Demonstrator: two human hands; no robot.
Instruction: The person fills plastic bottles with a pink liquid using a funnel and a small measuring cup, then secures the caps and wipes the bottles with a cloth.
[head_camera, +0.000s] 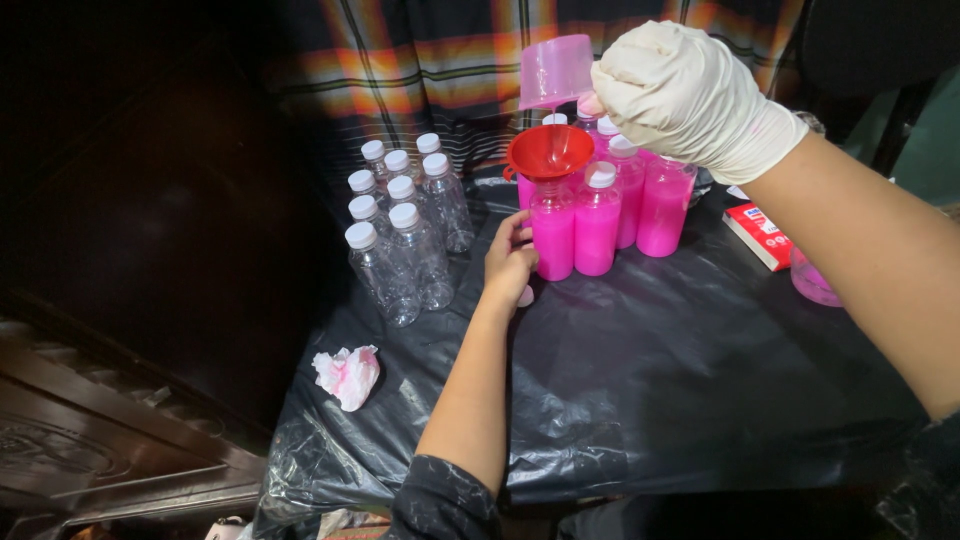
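Observation:
My right hand (680, 95), in a white glove, tips a pink translucent cup (556, 70) over a red funnel (551, 152). A thin pink stream runs from the cup into the funnel. The funnel sits in the neck of a bottle of pink liquid (553, 235). My bare left hand (510, 262) rests against the lower left side of that bottle, steadying it. A white cap (525, 296) lies on the sheet just under this hand. Several capped bottles of pink liquid (640, 200) stand behind and to the right of the funnel.
Several empty clear bottles with white caps (400, 235) stand at the left. A black plastic sheet (680, 360) covers the table. A crumpled pink-stained tissue (347, 375) lies near its left edge. A red and white box (762, 236) and a pink container (812, 282) sit at the right.

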